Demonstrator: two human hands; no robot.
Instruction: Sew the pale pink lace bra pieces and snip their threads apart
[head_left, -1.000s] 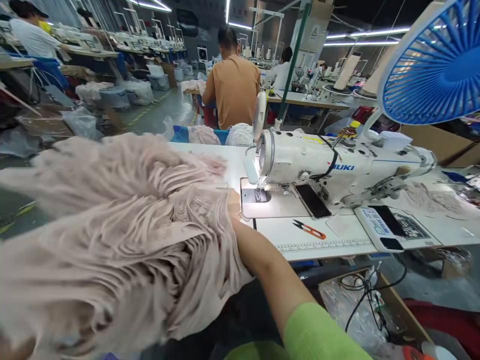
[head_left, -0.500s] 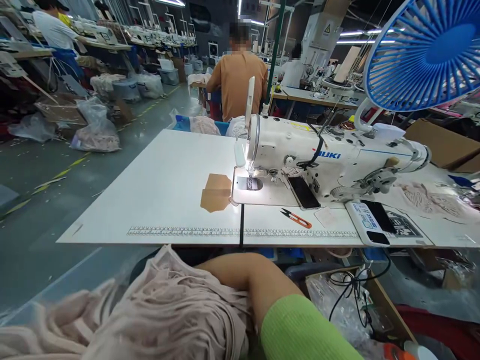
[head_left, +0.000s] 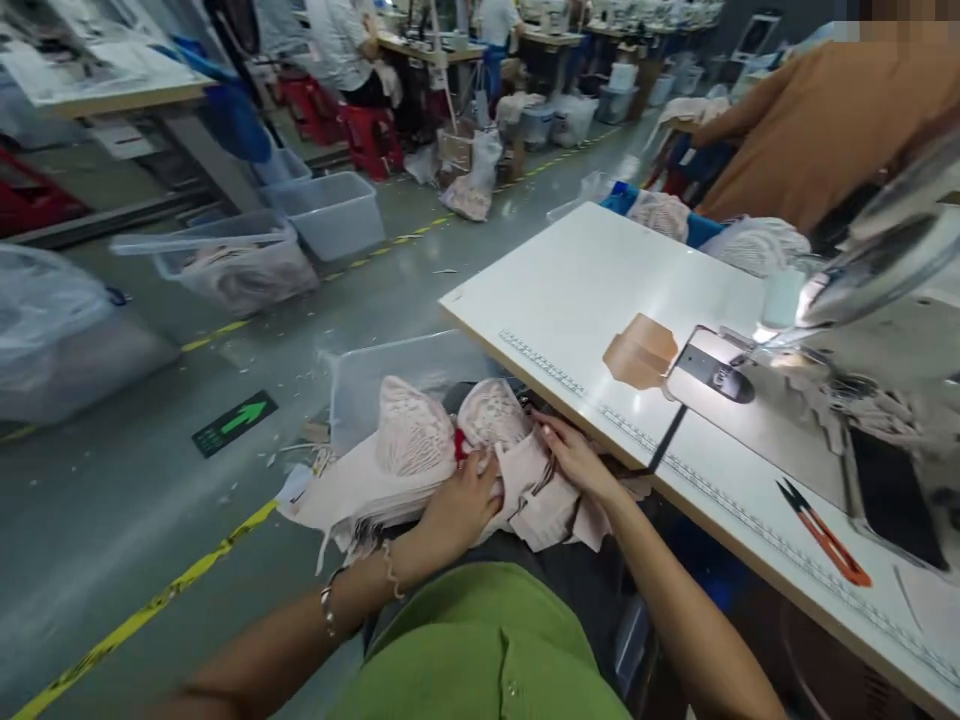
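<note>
A stack of pale pink lace bras rests on my lap, beside the white sewing table. My left hand presses flat on the stack near a small red bow. My right hand lies on the stack's right end, fingers spread over the fabric. At the right edge the white sewing machine is blurred, its needle plate lit.
A clear plastic bin sits on the floor just beyond my lap. Orange thread snips lie on the table near its front edge. Bins and bags of fabric line the aisle at left. A person in an orange shirt sits ahead.
The view has swung left and down. The pink stack, earlier lifted over the table and then lowered, now lies on my lap with both hands on it.
</note>
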